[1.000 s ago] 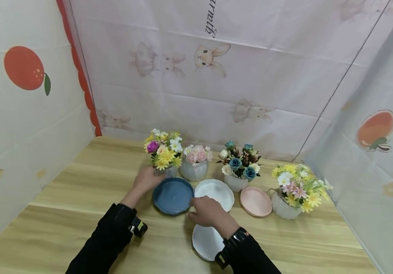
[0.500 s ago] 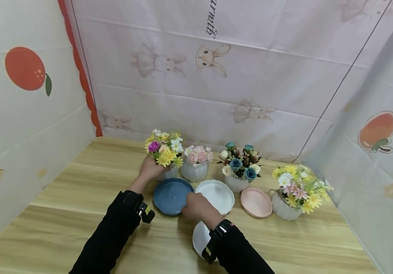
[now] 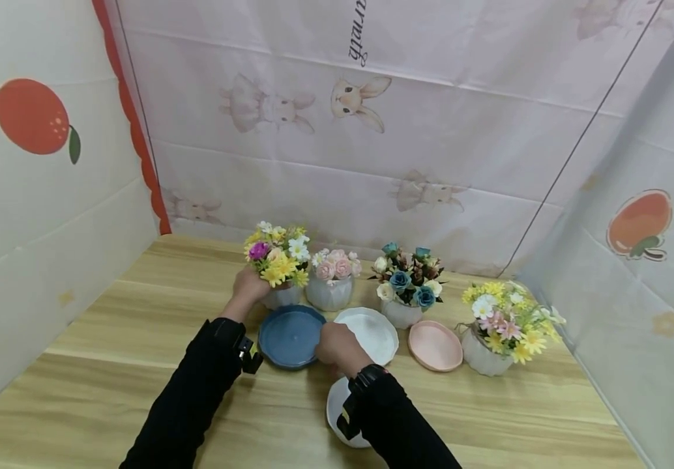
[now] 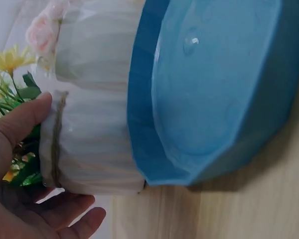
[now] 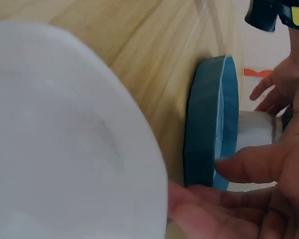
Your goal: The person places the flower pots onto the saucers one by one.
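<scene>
My left hand [image 3: 248, 286] is at a pale ribbed flowerpot [image 4: 97, 144] with yellow, white and purple flowers [image 3: 281, 257]. In the left wrist view, its thumb lies on the pot's rim above a twine band, fingers on the opposite side. The pot stands just behind a blue scalloped plate [image 3: 290, 339]. My right hand [image 3: 339, 346] pinches the plate's near right rim, thumb inside and fingers outside, as the right wrist view shows. The plate lies flat on the table. A white dish [image 5: 65, 134] sits below the right wrist, partly hidden by the arm.
Right of the blue plate lie a white plate [image 3: 375, 329] and a pink plate [image 3: 435, 346]. Behind them stand pots with pink flowers [image 3: 331, 293] and blue roses [image 3: 403, 311]. Another flowerpot [image 3: 486, 352] is at the right. Printed cloth walls surround the wooden table [image 3: 137, 365].
My left hand has risen from low beside the flowerpot to its rim. The right hand has shifted left to the blue plate's rim. The plates and pots stay in place.
</scene>
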{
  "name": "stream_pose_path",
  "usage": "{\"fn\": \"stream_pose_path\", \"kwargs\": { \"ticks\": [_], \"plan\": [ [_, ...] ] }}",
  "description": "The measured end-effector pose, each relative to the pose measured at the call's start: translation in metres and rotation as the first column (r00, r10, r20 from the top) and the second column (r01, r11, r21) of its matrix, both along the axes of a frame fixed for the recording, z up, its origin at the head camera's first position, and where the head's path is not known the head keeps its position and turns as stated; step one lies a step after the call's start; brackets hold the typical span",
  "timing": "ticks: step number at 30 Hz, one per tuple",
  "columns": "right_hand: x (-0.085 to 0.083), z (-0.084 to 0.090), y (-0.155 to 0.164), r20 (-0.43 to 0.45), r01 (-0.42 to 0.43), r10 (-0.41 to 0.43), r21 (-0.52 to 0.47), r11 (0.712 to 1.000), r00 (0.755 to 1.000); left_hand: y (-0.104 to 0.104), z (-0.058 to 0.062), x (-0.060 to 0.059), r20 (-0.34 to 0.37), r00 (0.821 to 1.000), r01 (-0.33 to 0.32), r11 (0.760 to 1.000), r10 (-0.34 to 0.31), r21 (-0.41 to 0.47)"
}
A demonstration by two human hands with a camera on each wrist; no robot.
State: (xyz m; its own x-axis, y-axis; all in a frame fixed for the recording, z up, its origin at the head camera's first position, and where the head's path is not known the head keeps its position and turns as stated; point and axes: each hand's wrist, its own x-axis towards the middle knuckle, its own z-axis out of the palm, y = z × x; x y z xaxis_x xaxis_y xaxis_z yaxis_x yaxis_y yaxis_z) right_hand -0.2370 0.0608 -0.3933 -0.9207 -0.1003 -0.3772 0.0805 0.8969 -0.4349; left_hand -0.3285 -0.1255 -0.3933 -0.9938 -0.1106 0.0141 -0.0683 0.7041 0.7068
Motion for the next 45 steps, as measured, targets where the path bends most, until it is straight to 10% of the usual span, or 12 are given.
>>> {"fn": "stream_pose_path", "kwargs": {
  "ticks": [34,41,45],
  "plan": [
    [-0.006,-0.01,0.008,0.024,0.077,-0.075,-0.104,0.992,0.997,0.002,-0.02,-0.004,-0.082,0.984,0.171,0.971,-0.159,0.164],
    [-0.006,-0.01,0.005,0.03,0.074,-0.072,-0.09,0.993,0.997,0.001,-0.02,-0.005,-0.084,0.996,0.029,0.973,-0.01,0.227],
    [-0.007,-0.009,0.002,0.017,0.06,-0.059,-0.073,0.996,0.998,-0.001,-0.011,-0.005,-0.115,0.991,-0.019,0.933,0.064,0.359]
  ]
}}
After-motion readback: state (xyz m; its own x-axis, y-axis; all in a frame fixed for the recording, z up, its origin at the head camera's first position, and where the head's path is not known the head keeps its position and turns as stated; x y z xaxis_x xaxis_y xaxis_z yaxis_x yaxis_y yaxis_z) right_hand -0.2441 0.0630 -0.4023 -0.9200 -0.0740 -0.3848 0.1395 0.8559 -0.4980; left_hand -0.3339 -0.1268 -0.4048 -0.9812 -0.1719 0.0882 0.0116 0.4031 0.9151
